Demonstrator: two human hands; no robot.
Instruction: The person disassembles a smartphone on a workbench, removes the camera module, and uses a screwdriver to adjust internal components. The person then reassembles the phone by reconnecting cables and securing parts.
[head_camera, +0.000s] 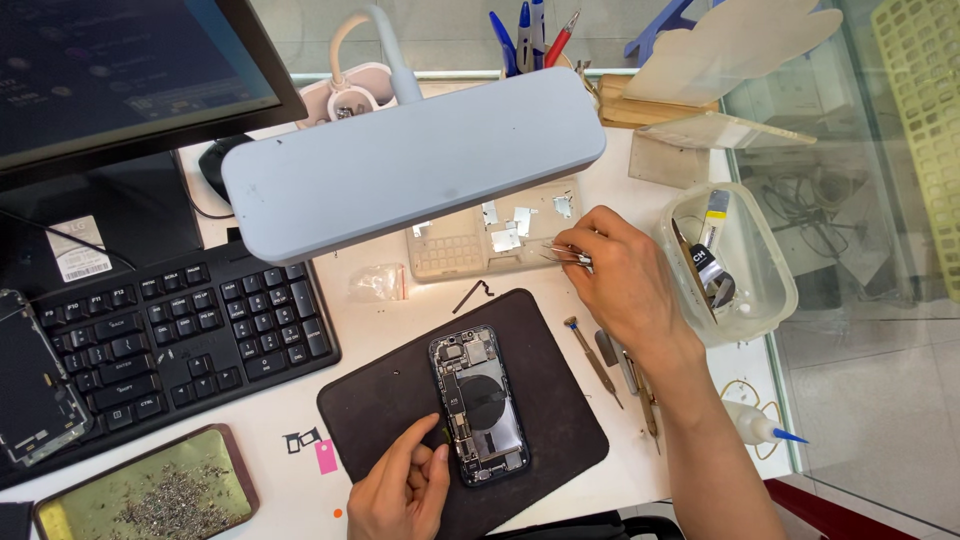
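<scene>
- My left hand (400, 490) rests at the near edge of the dark mat (560, 420); its thumb and fingers are drawn together against the lower left corner of the opened phone (478, 405), steadying it rather than lifting it.
- The phone lies flat in the middle of the mat, back cover off, its inner parts and a round dark coil showing; its long side runs away from me.
- My right hand (615, 285) reaches past the mat to the pale parts tray (445, 255); its fingers are pinched shut on a pair of tweezers (565, 252), whose tips point left over the tray's right part, near small metal plates (505, 238) lying there.
- A screwdriver (592, 360) and other thin tools lie on the white table (370, 320) just beside the mat, under my right wrist.
- The grey lamp head (410, 165) hangs over the tray's far side; a black keyboard (180, 335) sits to the left, and a clear tub (760, 270) to the right.
</scene>
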